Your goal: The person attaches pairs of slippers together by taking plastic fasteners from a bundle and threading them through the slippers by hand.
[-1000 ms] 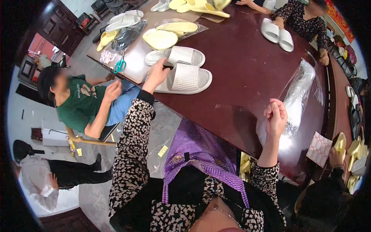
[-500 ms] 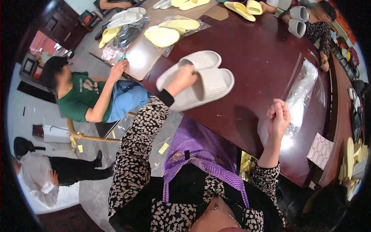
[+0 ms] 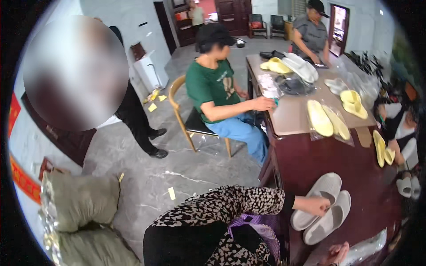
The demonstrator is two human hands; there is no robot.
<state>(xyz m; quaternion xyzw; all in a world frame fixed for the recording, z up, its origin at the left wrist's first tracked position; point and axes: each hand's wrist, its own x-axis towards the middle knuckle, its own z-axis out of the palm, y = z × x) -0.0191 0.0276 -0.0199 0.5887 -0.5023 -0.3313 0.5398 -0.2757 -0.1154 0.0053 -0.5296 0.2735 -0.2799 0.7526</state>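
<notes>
A pair of white slippers point(image 3: 329, 220) lies side by side on the dark red table point(image 3: 297, 166). My left hand point(image 3: 313, 205) reaches across them, its fingers closed at the inner edges where the slippers meet. At the lower edge, my right hand point(image 3: 338, 256) is only partly in view, its fingers curled together. What those fingers hold, if anything, cannot be made out. Beside this hand lies a stack of clear plastic bags point(image 3: 366, 248).
A lighter table point(image 3: 290, 119) adjoins, with bagged yellow slippers point(image 3: 326, 120) and white slippers point(image 3: 301, 66). A person in green point(image 3: 217, 88) sits on a wooden chair. Other people are around. Stuffed sacks point(image 3: 82, 201) stand at the left.
My view has swung left, so the table and both hands appear lower and farther right. My left hand stays on the white slippers; my right hand is now partly cut off.
</notes>
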